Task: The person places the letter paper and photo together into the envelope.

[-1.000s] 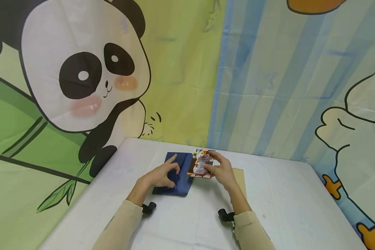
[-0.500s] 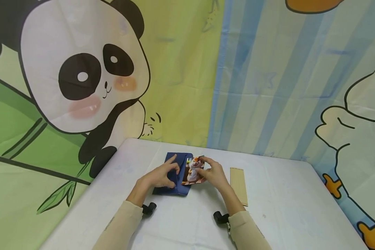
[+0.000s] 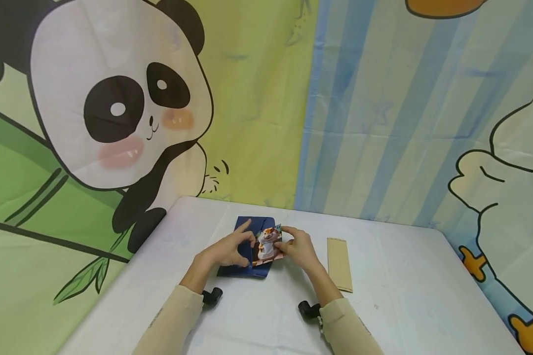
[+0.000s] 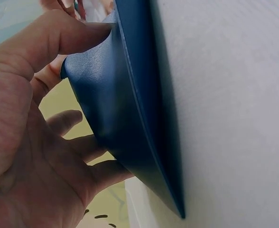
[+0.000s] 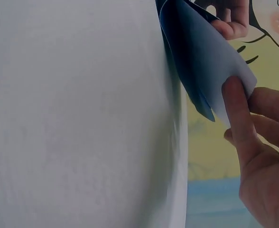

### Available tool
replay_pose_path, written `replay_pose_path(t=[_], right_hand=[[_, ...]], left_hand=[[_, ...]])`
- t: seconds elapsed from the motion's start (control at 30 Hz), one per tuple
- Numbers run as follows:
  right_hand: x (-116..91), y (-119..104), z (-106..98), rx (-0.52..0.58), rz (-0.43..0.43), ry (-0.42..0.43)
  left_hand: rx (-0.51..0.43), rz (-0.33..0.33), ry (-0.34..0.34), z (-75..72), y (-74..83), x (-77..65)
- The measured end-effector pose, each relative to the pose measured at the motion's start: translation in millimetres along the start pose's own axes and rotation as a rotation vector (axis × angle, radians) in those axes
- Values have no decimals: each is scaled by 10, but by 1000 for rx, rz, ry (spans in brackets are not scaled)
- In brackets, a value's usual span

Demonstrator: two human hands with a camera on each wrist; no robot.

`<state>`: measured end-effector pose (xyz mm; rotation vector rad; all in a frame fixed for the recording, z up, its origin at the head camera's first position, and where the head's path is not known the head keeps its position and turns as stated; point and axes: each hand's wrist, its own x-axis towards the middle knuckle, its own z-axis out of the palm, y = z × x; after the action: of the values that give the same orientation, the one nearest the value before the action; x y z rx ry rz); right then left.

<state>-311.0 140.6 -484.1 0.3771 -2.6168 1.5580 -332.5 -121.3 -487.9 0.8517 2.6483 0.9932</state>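
Note:
A dark blue envelope [image 3: 261, 270] lies on the white table, its opening toward the right. My left hand [image 3: 226, 249] holds it at the mouth, thumb and index finger spread apart along the edge. The left wrist view shows the left thumb on the blue envelope [image 4: 111, 95], with the mouth bowed out. My right hand [image 3: 302, 249] pinches the right edge of a picture card [image 3: 266, 244] showing a cartoon hamster. The card's left edge is at the envelope's mouth, partly behind the left fingers. In the right wrist view, the right thumb lies on the card's pale back [image 5: 220, 61].
To the right of the right hand, a flat tan strip [image 3: 339, 266] lies on the white tabletop [image 3: 404, 286]. A cloth backdrop with a printed panda [image 3: 129, 108] rises behind the table. Both wrists carry small black camera mounts.
My right hand has brought the card left and down, from beside the envelope to over its mouth, uncovering the tan strip. The left hand and envelope have stayed in place.

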Motion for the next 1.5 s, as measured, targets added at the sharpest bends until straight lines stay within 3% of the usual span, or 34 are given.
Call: replay_pose_path(t=[0.23,0.77,0.93,1.2,1.5], right_hand=[[21,-20,69,-54,-14,-1],[23,-100,171,-100,27,-105],[33,-116,228,-174,14,-93],[20,-116,292,0,80,-230],[25,-114,342,-26,59,-291]], left_hand=[[-3,-19,-15,-2,-5,2],[-2,-33,-10,1,-24,18],[2,-31,-6,2,-24,11],[-18,-35,-6,10,-6,-6],[-24,-35,-8,-5,-1,-10]])
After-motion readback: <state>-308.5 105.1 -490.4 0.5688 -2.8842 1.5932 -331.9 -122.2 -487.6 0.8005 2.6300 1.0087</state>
